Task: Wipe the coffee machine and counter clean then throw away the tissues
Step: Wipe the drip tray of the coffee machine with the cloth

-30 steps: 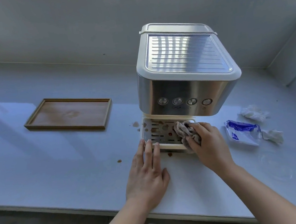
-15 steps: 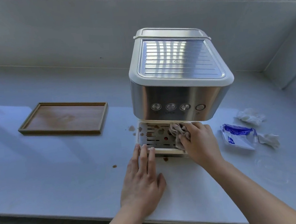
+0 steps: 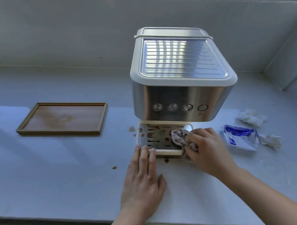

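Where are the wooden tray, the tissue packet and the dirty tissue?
wooden tray (image 3: 63, 118): head view, middle of its brown floor.
tissue packet (image 3: 239, 137): head view, its blue-printed plastic front.
dirty tissue (image 3: 178, 137): head view, stained wad on the drip grate.

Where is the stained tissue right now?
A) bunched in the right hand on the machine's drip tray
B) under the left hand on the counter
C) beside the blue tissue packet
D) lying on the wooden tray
A: the right hand presses the stained tissue onto the right part of the drip tray, while the left hand lies flat on the counter.
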